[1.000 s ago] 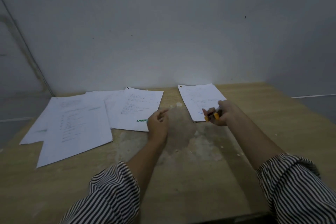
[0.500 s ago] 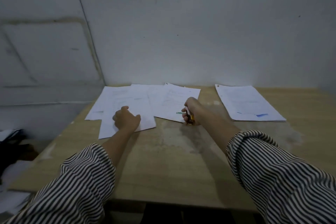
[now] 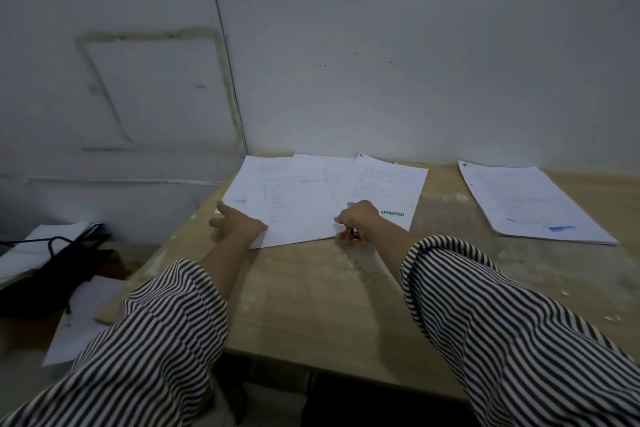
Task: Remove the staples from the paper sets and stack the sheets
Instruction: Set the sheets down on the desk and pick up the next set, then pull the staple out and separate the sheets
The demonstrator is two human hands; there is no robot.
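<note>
On the wooden table: pale wooden table top (image 3: 311, 288) with worn whitish patches, set against a grey wall (image 3: 415, 62).
Left hand: the left hand (image 3: 239, 224) lay on the near left corner of the spread of loose white printed sheets (image 3: 294, 201), fingers extended and forefinger pointing away, holding nothing.
Right hand: the right hand (image 3: 358, 218) was curled round a small black and orange staple remover (image 3: 354, 236), which poked out under the palm, at the near right corner of the same spread.
Loose sheets: they fanned away from both hands toward the wall, overlapping one another.
Stamped sheet: a white sheet with a green APPROVED stamp (image 3: 391, 191) lay just right of the right hand, its left part under that hand.
Paper stack: a neat stack of white papers with a blue mark (image 3: 530, 204) lay well to the right of the right hand, apart from the spread.
Sleeves: both forearms wore black-and-white striped sleeves (image 3: 502, 322).
Off the table: left of the left hand, lower down, sat a black bag-like object (image 3: 52, 270) among more white paper (image 3: 79, 322); what it was could not be told.
</note>
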